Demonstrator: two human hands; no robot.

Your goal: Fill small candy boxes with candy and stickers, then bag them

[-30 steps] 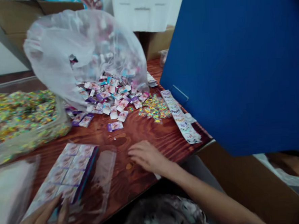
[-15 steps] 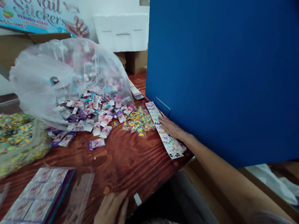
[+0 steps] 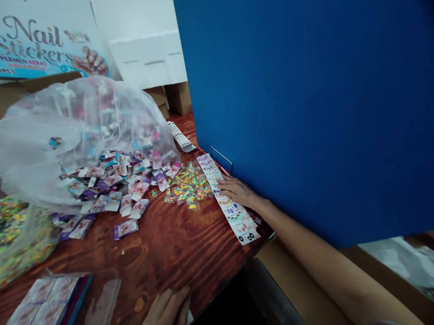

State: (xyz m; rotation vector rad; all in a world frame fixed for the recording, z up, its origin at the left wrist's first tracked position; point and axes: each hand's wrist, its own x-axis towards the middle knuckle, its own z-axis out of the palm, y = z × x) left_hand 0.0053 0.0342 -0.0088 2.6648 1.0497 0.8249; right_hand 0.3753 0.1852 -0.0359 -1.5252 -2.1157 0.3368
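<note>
My right hand (image 3: 237,189) lies with fingers stretched flat on a long strip of nail sticker sheets (image 3: 230,207) at the right edge of the wooden table (image 3: 171,248), close to the blue board (image 3: 309,103). My left hand (image 3: 166,317) rests flat and open on the table's near edge, holding nothing. A big clear plastic bag (image 3: 79,136) spills small purple and white sticker packets (image 3: 130,182) across the table. A small pile of colourful bits (image 3: 187,185) sits just left of the strip.
A flat box of packets (image 3: 38,310) and a clear sleeve (image 3: 101,312) lie at the near left. A clear bag of multicoloured pieces (image 3: 11,234) sits at the far left. A "Nail Stickers" carton (image 3: 37,46) and white boxes (image 3: 146,59) stand behind. Another strip (image 3: 179,136) lies farther back.
My right hand went from the table's middle out to the sticker strip on the right. My left hand left the flat box and came to the near edge. The view swung right.
</note>
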